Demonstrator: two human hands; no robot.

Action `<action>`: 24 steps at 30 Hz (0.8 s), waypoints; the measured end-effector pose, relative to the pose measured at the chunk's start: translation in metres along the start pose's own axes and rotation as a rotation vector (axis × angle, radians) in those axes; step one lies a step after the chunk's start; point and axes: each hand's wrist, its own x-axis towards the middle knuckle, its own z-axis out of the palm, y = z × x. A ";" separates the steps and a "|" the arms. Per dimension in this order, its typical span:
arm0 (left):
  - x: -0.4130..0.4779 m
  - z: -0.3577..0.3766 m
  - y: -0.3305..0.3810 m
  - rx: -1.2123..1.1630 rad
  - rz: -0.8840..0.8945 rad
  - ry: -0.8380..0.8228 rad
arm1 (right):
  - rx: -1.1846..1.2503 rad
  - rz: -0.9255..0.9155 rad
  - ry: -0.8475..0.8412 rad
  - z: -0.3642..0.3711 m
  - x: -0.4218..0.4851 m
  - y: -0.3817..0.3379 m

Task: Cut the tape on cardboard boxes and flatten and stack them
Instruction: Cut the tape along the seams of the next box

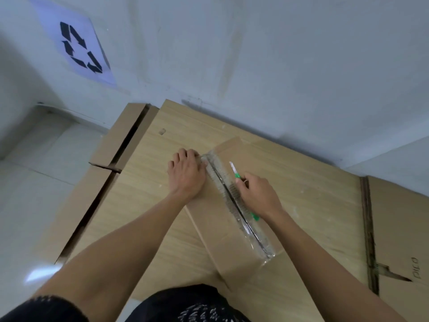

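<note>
On the wooden counter (151, 205), the left hand (185, 175) pins the far end of the long cardboard box (216, 228), fingers bent over its edge. The box lies taped side up, its long axis running away from the person and slanting left. The clear tape (255, 238) follows that seam. The right hand (257, 194) grips a green knife (234, 170), blade pointing away. A slip along the glossy tape could likely carry the blade toward the nearby left fingers.

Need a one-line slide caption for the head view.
On a wooden board, the left hand holds a taped box while the right hand holds a green knife by the tape.
</note>
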 end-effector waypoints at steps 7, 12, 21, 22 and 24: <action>0.000 0.009 -0.003 -0.031 -0.058 0.073 | -0.298 -0.104 -0.051 0.017 0.032 -0.035; 0.003 0.011 -0.004 -0.068 -0.090 0.084 | -0.380 -0.195 -0.026 0.018 0.048 -0.051; 0.003 0.014 -0.002 -0.034 -0.098 0.074 | -0.456 -0.187 -0.044 0.023 0.059 -0.061; 0.003 0.015 -0.002 -0.031 -0.101 0.076 | -0.459 -0.185 -0.044 0.024 0.059 -0.062; 0.003 0.015 -0.002 -0.031 -0.104 0.076 | -0.462 -0.184 -0.039 0.025 0.059 -0.063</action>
